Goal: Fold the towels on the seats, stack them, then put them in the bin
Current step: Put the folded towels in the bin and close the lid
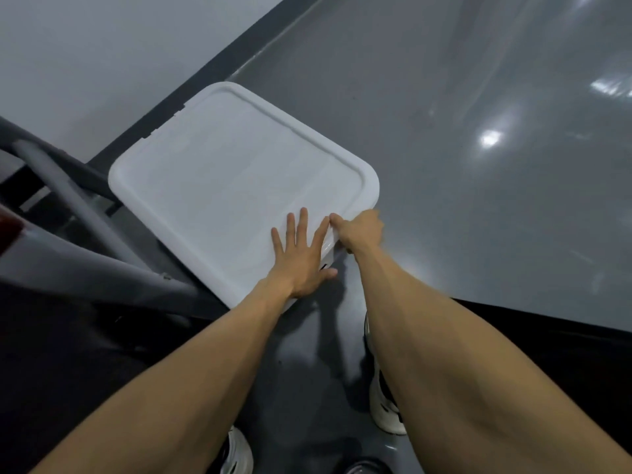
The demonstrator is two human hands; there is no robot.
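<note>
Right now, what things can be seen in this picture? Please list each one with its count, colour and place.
bin lid: one, white, shut on the bin, by the wall
floor: one, grey and glossy, under everything
wall: one, pale grey with a dark base strip, upper left
chair frame: one, grey tubes, left of the bin
shoes: white and black, on the floor, lower middle
left hand: flat on the lid's near edge
right hand: curled round the lid's near corner

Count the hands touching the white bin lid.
2. The left hand lies flat on the lid near its closest edge; the right hand grips the lid's near right corner.
</note>
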